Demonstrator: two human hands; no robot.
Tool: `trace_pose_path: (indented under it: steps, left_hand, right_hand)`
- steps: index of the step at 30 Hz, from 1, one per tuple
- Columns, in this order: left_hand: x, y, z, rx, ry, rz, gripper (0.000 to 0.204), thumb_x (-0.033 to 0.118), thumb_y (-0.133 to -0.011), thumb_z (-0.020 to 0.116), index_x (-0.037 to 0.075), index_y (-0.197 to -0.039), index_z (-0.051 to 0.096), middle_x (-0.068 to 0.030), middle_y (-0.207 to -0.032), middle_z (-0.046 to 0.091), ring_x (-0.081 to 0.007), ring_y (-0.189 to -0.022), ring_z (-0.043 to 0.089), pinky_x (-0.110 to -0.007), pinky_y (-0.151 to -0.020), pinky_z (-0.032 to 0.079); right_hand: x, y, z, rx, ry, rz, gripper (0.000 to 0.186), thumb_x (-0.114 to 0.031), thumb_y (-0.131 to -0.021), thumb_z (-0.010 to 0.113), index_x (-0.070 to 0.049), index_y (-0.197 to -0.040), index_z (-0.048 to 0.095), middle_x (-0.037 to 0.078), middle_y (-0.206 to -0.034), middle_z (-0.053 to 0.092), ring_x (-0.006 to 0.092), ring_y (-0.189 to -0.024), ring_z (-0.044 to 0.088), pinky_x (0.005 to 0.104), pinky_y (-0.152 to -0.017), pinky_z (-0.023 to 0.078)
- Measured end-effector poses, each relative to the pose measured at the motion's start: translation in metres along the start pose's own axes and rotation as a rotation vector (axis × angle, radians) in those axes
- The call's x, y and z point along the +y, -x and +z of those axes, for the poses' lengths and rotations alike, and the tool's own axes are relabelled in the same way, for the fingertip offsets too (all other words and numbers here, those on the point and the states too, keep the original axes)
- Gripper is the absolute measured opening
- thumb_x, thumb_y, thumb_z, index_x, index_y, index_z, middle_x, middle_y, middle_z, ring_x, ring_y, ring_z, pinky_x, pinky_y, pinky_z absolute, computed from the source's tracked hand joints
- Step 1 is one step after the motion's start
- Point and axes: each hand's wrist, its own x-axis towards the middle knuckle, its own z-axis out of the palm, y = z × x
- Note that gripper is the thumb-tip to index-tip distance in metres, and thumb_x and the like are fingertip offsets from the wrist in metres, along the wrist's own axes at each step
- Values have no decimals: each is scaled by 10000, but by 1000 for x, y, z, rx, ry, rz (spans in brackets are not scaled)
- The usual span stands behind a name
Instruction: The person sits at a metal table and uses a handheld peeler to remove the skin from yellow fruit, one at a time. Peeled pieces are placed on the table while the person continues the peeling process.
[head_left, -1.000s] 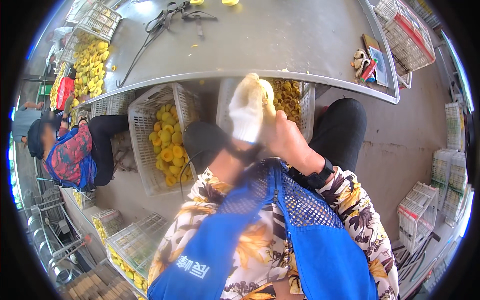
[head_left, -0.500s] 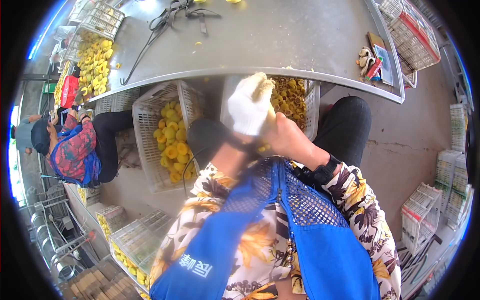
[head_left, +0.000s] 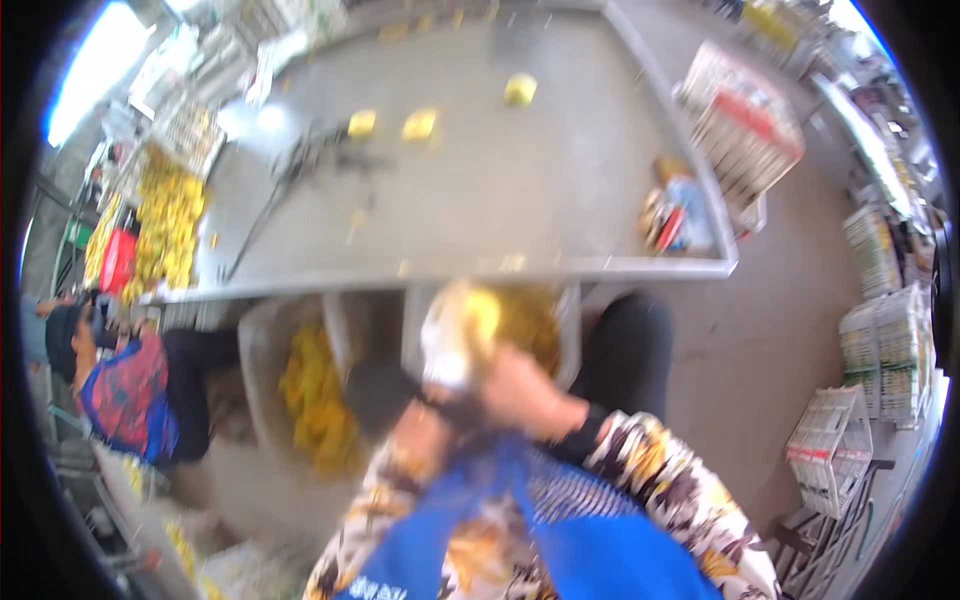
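Note:
Motion blurs the middle of the head view. My left hand (head_left: 446, 335) wears a white glove and is closed around a yellow peach piece (head_left: 483, 312), which shows at its right side. Close against it, my bare right hand (head_left: 525, 392) has its fingers curled; what they hold, if anything, I cannot make out. Both hands are over the near side of a pale crate (head_left: 572, 330) between my knees, with yellow-brown fruit pieces (head_left: 532, 325) in it. To the left stands another crate (head_left: 262, 385) filled with yellow peach pieces (head_left: 318, 395).
A metal table (head_left: 470, 210) spans the front, its raised edge just beyond my hands. On it lie a dark strap (head_left: 290, 165), several yellow pieces (head_left: 420, 125) and small items (head_left: 668, 220) at the right corner. A co-worker (head_left: 130, 390) sits left. Stacked crates (head_left: 885, 350) stand right.
The view has tilted up, showing more of the table. The yellow peach piece now shows in my gloved left hand. My right hand stays close beside it.

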Motion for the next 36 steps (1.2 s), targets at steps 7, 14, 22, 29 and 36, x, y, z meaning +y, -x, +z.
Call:
trace_pose_path:
  steps: [7,14,22,29,36]
  left_hand:
    - [-5,4,23,-104,1615,-1025,397,470,-847,479,91,-890,590,-154,-791,616,-316,-603,601,-371,-493,511]
    - [-10,-16,25,-11,1658,-1090,339,406,-855,509,73,-868,571,-115,-756,608,-240,-620,594,-336,-540,513]
    - [4,-23,17,156,1111,-955,220,264,-842,581,45,-827,585,-60,-746,599,-162,-660,583,-266,-584,494]
    - [-4,-34,20,33,1298,-1142,293,374,-802,612,85,-818,561,-47,-710,583,-191,-579,581,-325,-446,496]
    - [7,-22,10,116,1008,-944,272,315,-827,594,44,-795,599,-43,-725,598,-158,-625,582,-275,-522,486]
  right_hand:
    - [-7,2,6,33,-1017,520,174,-166,-792,468,-32,-875,395,59,-549,464,134,-381,423,285,-329,328]
    - [-10,-13,-36,-39,-1103,731,159,-142,-783,472,-14,-851,408,63,-540,485,135,-378,453,281,-328,347]
    - [1,-11,-32,-38,-996,668,229,-177,-766,501,39,-835,470,130,-596,537,212,-465,545,326,-410,423]
    - [-3,-14,-41,-25,-903,662,220,-183,-754,498,31,-801,479,155,-601,540,233,-473,553,344,-415,426]
    - [-15,-2,-48,-183,-1171,709,105,-101,-734,471,-19,-788,435,67,-522,470,150,-352,430,300,-311,321]
